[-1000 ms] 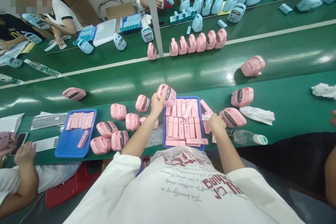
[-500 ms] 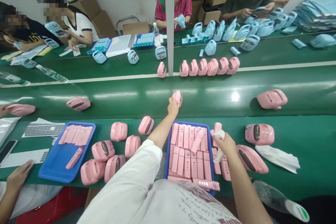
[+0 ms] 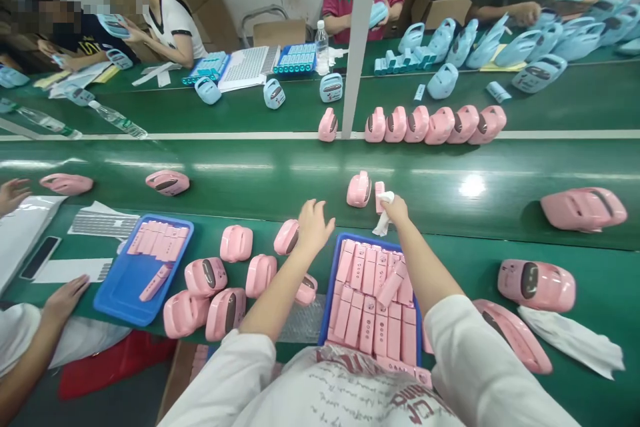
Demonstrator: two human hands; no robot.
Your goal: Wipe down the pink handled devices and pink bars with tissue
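My left hand (image 3: 315,227) is open, its fingers spread, just right of a glossy pink plastic housing (image 3: 286,237) with a dark window. It holds nothing. Over the green belt, my right hand (image 3: 399,209) is closed on a crumpled white cloth (image 3: 383,223) and a slim pink plastic bar (image 3: 379,195). Just left of that bar stands another pink housing (image 3: 359,189), apart from both hands. Below my arms, a blue tray (image 3: 327,307) is filled with rows of similar pink bars (image 3: 367,327).
Several pink housings (image 3: 207,275) cluster left of my left arm. A second blue tray (image 3: 120,297) lies beside a co-worker's hand (image 3: 67,297). A row of pink housings (image 3: 440,125) lines the white divider. At right lie a white cloth (image 3: 573,340) and more pink housings (image 3: 537,285).
My left hand has let go of the pink housing on the belt and drawn back toward me. My right hand has moved forward from beside the tray to the belt with cloth and pink bar.
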